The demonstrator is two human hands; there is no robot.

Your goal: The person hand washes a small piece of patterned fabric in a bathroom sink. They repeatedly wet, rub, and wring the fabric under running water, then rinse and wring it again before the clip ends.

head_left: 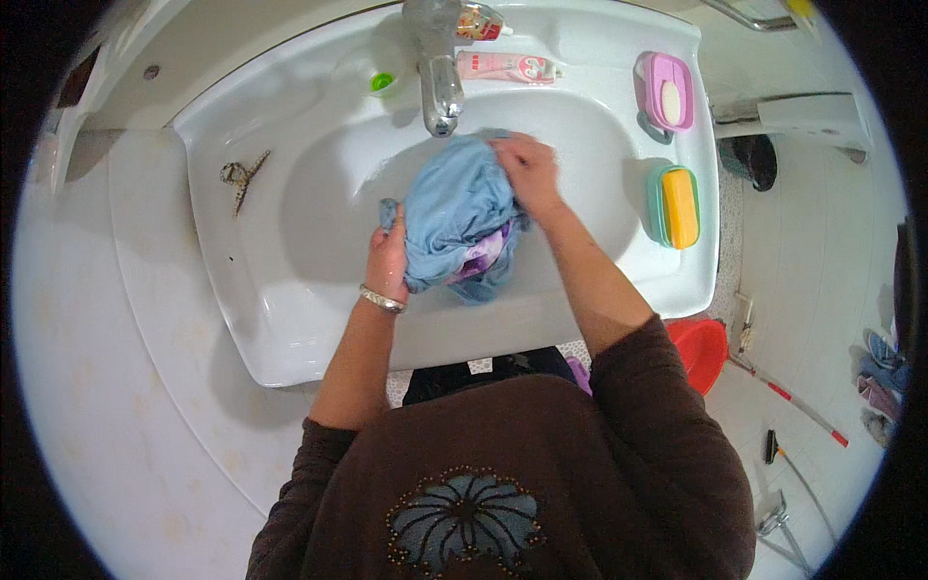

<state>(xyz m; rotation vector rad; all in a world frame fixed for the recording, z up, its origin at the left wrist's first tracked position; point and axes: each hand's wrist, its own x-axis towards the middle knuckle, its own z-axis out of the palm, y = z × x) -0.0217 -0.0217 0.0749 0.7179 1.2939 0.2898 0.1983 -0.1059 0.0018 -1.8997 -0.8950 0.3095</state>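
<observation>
A light blue wet-looking cloth (454, 193), bunched up and with a purple-and-white patch near its lower side, is held over the bowl of a white sink (319, 329). My left hand (389, 259) grips its left edge, thumb on top and the other fingers hidden beneath the fabric. At the upper right edge, the curled fingers of my right hand (530, 172) pinch the cloth; they are slightly blurred. Just above the bundle stands a metal faucet (442, 87), apart from it. Whether water is running cannot be made out.
Along the back ledge are a pink tube (507, 67) and a clear cup (377, 79) with a green spot. A pink soap dish (669, 92) and a yellow bar (681, 209) in a green dish sit right. A hair clip (242, 179) lies left; a red bucket (698, 353) stands below.
</observation>
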